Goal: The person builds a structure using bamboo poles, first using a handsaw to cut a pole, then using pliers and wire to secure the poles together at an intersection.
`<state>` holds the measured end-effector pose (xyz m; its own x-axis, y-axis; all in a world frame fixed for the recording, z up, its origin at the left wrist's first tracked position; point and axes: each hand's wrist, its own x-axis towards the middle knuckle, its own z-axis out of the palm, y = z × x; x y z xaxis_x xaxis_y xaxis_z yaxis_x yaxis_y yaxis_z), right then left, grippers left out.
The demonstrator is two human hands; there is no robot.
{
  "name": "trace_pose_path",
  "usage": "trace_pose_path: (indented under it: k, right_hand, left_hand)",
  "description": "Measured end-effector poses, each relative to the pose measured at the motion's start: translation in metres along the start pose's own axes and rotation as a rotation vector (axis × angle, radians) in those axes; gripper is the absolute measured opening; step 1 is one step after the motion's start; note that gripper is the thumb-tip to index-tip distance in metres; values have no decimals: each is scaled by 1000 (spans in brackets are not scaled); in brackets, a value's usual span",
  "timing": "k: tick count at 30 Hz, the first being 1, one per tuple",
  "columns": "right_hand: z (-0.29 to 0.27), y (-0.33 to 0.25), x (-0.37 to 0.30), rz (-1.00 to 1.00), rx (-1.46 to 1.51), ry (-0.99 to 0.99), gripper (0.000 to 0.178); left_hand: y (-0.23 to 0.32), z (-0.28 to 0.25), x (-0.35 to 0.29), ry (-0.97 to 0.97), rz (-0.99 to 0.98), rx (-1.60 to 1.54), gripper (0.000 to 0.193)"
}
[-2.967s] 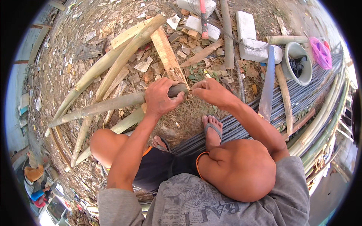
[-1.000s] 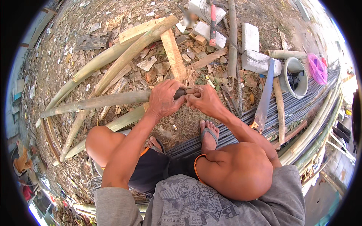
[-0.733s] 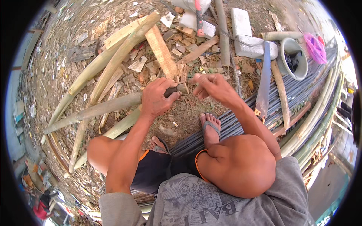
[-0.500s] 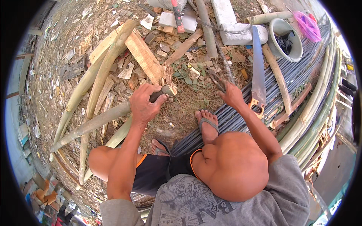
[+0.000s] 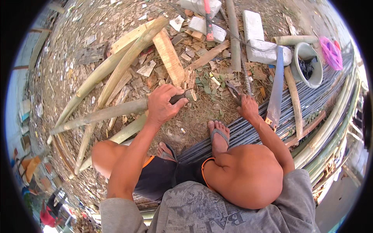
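Note:
My left hand point(image 5: 165, 104) is closed around a long, round wooden pole point(image 5: 105, 115) just behind its cut end. A dark band, perhaps wire, shows at the pole there, partly under my thumb and fingers. The pole slopes down to the left, its far part lying across other poles. In my right hand point(image 5: 248, 107) is a pair of dark metal pincers point(image 5: 234, 91), held by the handles, with the jaws pointing up and left toward the ground. The pincers are apart from the pole. Below my hands are my sandalled feet.
A handsaw point(image 5: 276, 87) leans by my right forearm, over a bundle of steel bars point(image 5: 311, 91). Beyond lie white blocks point(image 5: 268, 52), a grey bucket point(image 5: 297, 73) and a red-handled hammer point(image 5: 209, 23). Timber pieces point(image 5: 169, 56) lie ahead. A person in red point(image 5: 47, 213) is far lower left.
The view has shifted, so the surroundings appear farther right and lower. Both hands keep their hold on the pole and the pincers. A person in red now shows at lower left.

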<state>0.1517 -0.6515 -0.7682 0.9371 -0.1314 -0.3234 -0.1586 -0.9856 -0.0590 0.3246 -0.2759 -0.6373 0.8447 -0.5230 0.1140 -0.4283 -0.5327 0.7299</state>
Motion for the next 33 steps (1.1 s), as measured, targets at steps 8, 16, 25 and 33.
trace_pose_path:
  k: [8, 16, 25, 33]
  right_hand:
    - [-191, -31, -12, -64, 485, -547, 48]
    - [-316, -158, 6, -382, -179, -511, 75]
    - [-347, -200, 19, -260, -383, -602, 78]
    - [-342, -230, 30, -256, -467, -612, 61]
  left_hand:
    - [-13, -5, -16, 60, 3, -41, 33]
    - [-23, 2, -21, 48, 55, -92, 30]
    - [-32, 11, -20, 70, 84, -98, 28]
    - [-31, 10, -19, 83, 118, -90, 29]
